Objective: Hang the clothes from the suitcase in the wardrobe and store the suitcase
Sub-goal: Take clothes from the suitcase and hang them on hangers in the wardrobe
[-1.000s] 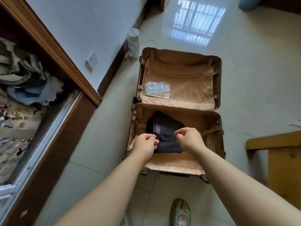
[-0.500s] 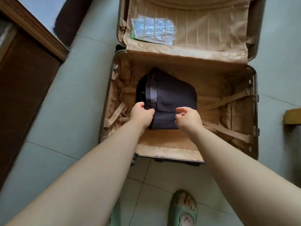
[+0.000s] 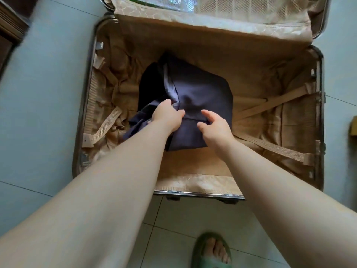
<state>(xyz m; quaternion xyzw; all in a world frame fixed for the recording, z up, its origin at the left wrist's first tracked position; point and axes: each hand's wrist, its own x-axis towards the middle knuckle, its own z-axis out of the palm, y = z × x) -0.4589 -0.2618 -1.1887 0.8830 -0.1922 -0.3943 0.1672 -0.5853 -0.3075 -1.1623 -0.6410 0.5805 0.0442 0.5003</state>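
Note:
An open suitcase (image 3: 286, 60) with tan lining lies flat on the tiled floor. In its near half sits a folded dark navy garment (image 3: 202, 91), bunched upward at its near edge. My left hand (image 3: 167, 118) grips a fold of the garment's front left part. My right hand (image 3: 216, 125) is at the garment's near edge, thumb and fingers curled apart around a fold, touching the cloth. Tan straps lie loose across the lining on both sides.
A clear plastic packet (image 3: 173, 2) lies in the suitcase's lid half at the top. A dark wooden wardrobe edge (image 3: 9, 29) shows at upper left. My foot in a green slipper (image 3: 212, 252) stands on the tiles in front of the suitcase.
The view has closed in on the suitcase. My left hand has taken hold of the garment and pulled its near edge up; a dark flap now trails to the left.

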